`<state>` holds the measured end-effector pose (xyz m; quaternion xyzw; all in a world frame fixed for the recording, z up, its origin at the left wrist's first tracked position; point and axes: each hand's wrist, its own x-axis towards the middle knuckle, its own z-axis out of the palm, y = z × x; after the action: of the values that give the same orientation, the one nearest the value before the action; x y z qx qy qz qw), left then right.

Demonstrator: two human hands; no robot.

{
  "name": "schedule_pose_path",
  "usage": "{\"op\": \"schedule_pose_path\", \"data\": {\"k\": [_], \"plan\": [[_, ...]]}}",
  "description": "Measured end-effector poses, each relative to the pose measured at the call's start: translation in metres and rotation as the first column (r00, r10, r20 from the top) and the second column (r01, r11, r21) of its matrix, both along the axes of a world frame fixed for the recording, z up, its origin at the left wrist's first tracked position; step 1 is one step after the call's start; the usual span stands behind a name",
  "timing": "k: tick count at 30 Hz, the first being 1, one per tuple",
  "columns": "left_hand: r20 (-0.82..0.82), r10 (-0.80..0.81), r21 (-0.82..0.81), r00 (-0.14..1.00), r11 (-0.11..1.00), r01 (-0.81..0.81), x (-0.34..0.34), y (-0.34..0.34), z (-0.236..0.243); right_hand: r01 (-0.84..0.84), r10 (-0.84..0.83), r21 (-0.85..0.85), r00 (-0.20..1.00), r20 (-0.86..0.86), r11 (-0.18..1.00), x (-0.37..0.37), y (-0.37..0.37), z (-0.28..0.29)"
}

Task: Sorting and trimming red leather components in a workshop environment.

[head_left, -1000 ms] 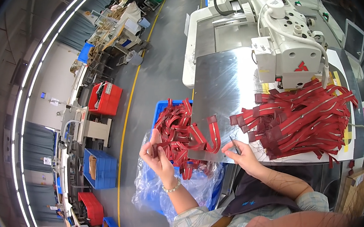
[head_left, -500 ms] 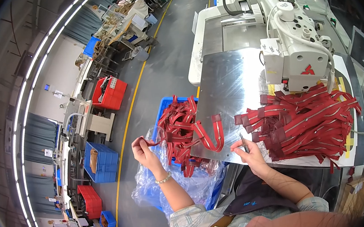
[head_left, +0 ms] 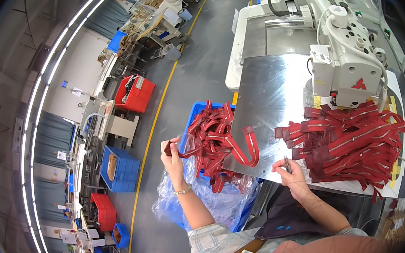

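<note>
My left hand [head_left: 172,160], raised at the left of the pile, pinches the end of a red zipper strip [head_left: 189,153]. The strip runs from my fingers toward a tangled heap of red zippers [head_left: 213,130] over the blue crate. One zipper from this heap curls onto the metal plate in a U-shaped loop [head_left: 252,146]. My right hand [head_left: 293,178] is closed around a slim, pointed metal tool [head_left: 288,166] at the plate's front edge; its exact kind is too small to tell. Just right of it lies a thick stack of red zippers [head_left: 357,144] with darker end tabs.
A white industrial sewing machine [head_left: 349,66] stands over the far right of the shiny metal plate [head_left: 268,95]. Clear plastic film [head_left: 181,205] drapes over the blue crate [head_left: 195,108]. Across the yellow-lined aisle are red bins [head_left: 135,95] and a blue crate stack [head_left: 120,169].
The whole view has shifted, with the scene sliding right. My left hand has risen slightly, still pinching the zipper end. My right hand keeps the metal tool, now turned more upright.
</note>
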<state>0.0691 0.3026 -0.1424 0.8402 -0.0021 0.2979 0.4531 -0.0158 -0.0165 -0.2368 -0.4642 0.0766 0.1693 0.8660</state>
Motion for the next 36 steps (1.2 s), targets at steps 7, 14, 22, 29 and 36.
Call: {"op": "schedule_pose_path", "data": {"k": [7, 14, 22, 29, 36], "plan": [[-0.024, -0.015, -0.061, 1.0, 0.998, 0.013, -0.002, 0.007, 0.026, -0.008, 0.008, 0.006, 1.0, -0.005, 1.0, 0.0, -0.003, 0.003], [-0.201, -0.007, -0.046, 0.98, 0.999, -0.003, -0.003, 0.014, 0.067, 0.058, 0.102, -0.352, 0.902, 0.419, 0.934, 0.009, 0.001, 0.0], [0.009, 0.204, 0.507, 0.979, 0.843, -0.18, -0.024, -0.04, 0.117, -0.017, 0.425, -0.647, 0.767, 0.481, 0.762, 0.017, 0.008, 0.021], [0.01, 0.205, 0.619, 0.979, 0.768, -0.167, -0.035, -0.052, 0.126, 0.017, 0.361, -0.601, 0.786, 0.502, 0.799, 0.014, 0.004, 0.017], [-0.095, 0.213, 0.518, 0.972, 0.845, -0.135, -0.026, -0.037, 0.11, 0.062, 0.356, -0.614, 0.767, 0.534, 0.787, 0.016, 0.003, 0.019]]}}
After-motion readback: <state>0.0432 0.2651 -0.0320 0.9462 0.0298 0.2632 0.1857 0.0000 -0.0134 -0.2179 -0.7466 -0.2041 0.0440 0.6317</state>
